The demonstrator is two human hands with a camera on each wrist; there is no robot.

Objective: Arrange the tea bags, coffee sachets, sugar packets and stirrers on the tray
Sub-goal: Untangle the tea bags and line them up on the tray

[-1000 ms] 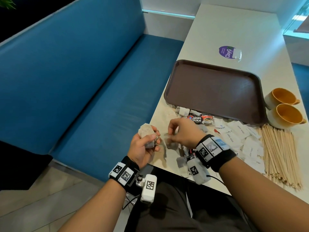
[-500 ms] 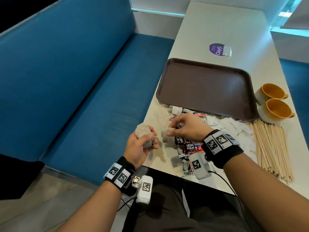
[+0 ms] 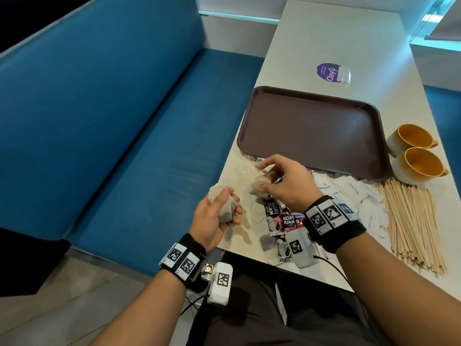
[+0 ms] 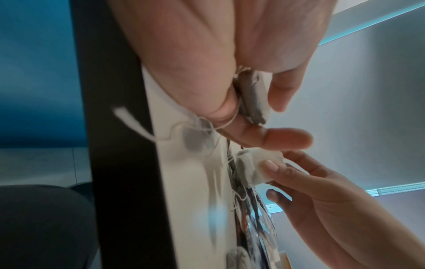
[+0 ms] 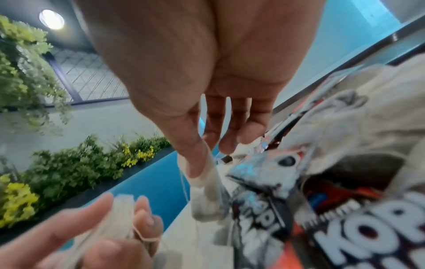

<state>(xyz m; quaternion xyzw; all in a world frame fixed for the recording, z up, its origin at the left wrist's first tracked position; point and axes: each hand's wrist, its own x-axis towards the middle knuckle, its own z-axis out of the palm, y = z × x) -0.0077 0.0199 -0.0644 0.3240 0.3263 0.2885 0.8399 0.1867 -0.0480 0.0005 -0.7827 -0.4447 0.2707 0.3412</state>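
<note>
Two orange cups (image 3: 415, 151) and flat wooden stirrers (image 3: 411, 221) lie beside the brown tray (image 3: 311, 128). The left hand (image 3: 214, 218) grips soft tea bags (image 3: 223, 203); the right hand (image 3: 287, 183) pinches another tea bag (image 3: 258, 187).

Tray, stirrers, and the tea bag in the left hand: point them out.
tray (image 3: 311, 131), head view, bare floor.
stirrers (image 3: 409, 221), head view, middle of the pile.
tea bag (image 3: 222, 203), head view, its paper pouch.

"KOPI JUAN" stands on the red-and-black coffee sachets (image 3: 287, 222) on the desk (image 3: 349, 41); "ClayG" runs along a purple round sticker (image 3: 328, 73) beyond the tray.
</note>
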